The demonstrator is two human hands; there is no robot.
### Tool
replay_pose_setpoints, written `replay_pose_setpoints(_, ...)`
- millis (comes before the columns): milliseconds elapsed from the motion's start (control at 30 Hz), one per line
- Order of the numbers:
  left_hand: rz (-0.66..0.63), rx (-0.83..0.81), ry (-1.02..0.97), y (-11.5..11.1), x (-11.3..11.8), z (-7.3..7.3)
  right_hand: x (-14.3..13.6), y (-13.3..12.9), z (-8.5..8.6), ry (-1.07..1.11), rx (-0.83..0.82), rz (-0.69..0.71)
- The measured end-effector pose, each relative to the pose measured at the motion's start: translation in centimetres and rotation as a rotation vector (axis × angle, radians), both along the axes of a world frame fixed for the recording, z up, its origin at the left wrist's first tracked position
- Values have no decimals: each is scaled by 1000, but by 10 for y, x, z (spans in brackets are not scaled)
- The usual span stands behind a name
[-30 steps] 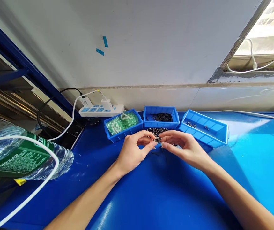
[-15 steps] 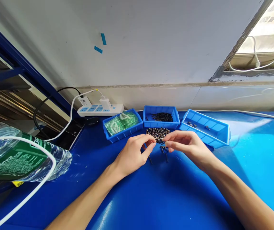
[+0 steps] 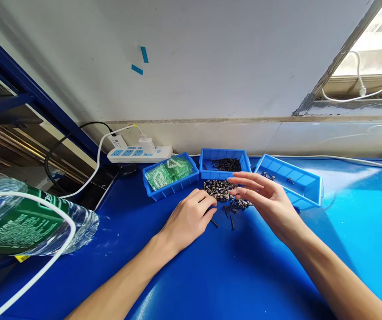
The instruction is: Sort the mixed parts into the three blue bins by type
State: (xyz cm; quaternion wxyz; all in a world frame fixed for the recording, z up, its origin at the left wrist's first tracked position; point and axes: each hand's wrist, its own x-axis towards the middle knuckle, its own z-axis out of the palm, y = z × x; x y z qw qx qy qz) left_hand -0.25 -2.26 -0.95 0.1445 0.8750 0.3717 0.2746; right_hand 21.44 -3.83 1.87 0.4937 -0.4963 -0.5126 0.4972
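Loosely curled, the left hand rests low over the glossy blue tabletop, its fingers bent down and the thumb drawn close to them, leaving only a narrow gap; whether something is pinched there, I cannot tell. Its fingertips are just beside a heap of small, shiny silver-and-dark metal fasteners, piled on the tabletop between the two hands.

The right hand is held wide, fingers stretched toward the heap and the thumb well apart from them. Its fingertips overlap the heap's right edge in view; contact is unclear.

Near the heap, on the side toward the person, lie slim dark metal screws, one close to the left thumb. Beyond the heap stand three blue plastic bins: a left bin with green-and-clear plastic packets, a middle bin with black screws, and a right bin with a few small metal pieces.
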Motion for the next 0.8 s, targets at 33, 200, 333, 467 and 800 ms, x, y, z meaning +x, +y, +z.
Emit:
replay_pose_setpoints(33,-13,18,-2,0,0,0,1,0,0,-26,3,5)
replay_pose_setpoints(200,-83,85,13,-1,0,-2,6,5,-3,-189,103,-21)
replay_pose_setpoints(333,-34,65,-30,0,-1,-2,15,6,6,-403,165,22)
replay_pose_setpoints(467,-63,31,-73,3,-7,7,23,3,16,-638,288,168)
replay_pose_setpoints(800,-187,-126,117,6,-17,17,13,0,-3,-1053,505,274)
